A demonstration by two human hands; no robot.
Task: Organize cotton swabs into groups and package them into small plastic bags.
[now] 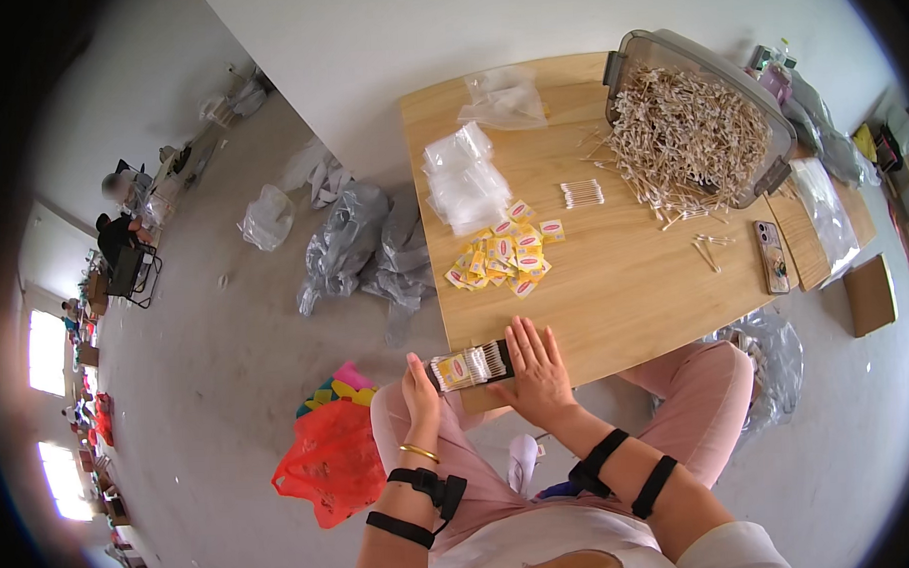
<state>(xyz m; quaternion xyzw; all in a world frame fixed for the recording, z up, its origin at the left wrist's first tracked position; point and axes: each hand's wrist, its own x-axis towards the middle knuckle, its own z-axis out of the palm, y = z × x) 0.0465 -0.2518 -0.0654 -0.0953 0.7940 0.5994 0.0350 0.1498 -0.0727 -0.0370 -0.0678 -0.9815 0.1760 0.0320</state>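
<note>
A small black tray (434, 377) filled with cotton swabs (488, 361) lies at the table's near left edge. On top of the swabs rests a yellow-and-white card (458, 370). My left hand (419, 393), seen edge-on, stands against the tray's left end with its fingers straight; part of them is hidden. At the other end, my right hand (540, 369) lies flat, palm down, its fingers stretched out and the thumb apart, touching the tray. Farther back is a pile of similar yellow-and-white cards (503, 252). A short row of cotton swabs (582, 193) lies beyond it.
Clear plastic bags (466, 183) are stacked at the table's left. A tipped grey tub (779, 122) spills loose swabs (685, 136) at the back right. A phone (771, 257) lies near the right edge. Grey bags (348, 243) and a red bag (330, 459) sit left of the table.
</note>
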